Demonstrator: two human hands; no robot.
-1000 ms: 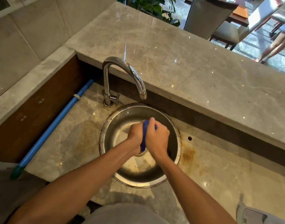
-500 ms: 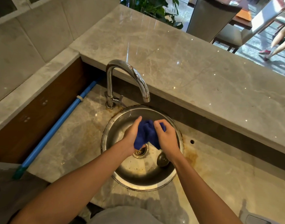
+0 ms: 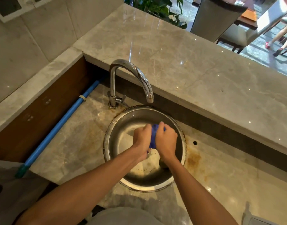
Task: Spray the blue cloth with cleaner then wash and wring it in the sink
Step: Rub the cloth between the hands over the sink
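The blue cloth (image 3: pixel 154 135) is bunched into a tight roll over the middle of the round steel sink (image 3: pixel 118 127). My left hand (image 3: pixel 142 138) grips its left side and my right hand (image 3: pixel 167 140) grips its right side, fists pressed close together, so most of the cloth is hidden. The chrome tap (image 3: pixel 131 73) arches over the sink's far rim with no water visibly running from its spout. A dark round plug (image 3: pixel 162 164) lies in the basin under my right wrist.
A blue pipe (image 3: pixel 58 125) runs along the wooden panel at the left. A raised marble ledge (image 3: pixel 204 75) stands behind the sink. Rust stains mark the counter around the rim. A grey object (image 3: pixel 256 220) shows at the bottom right corner. Chairs and a person's legs are beyond the ledge.
Half a second ago the cloth was spread loosely between my hands; now both hands have closed together and squeezed it into a tight roll again.
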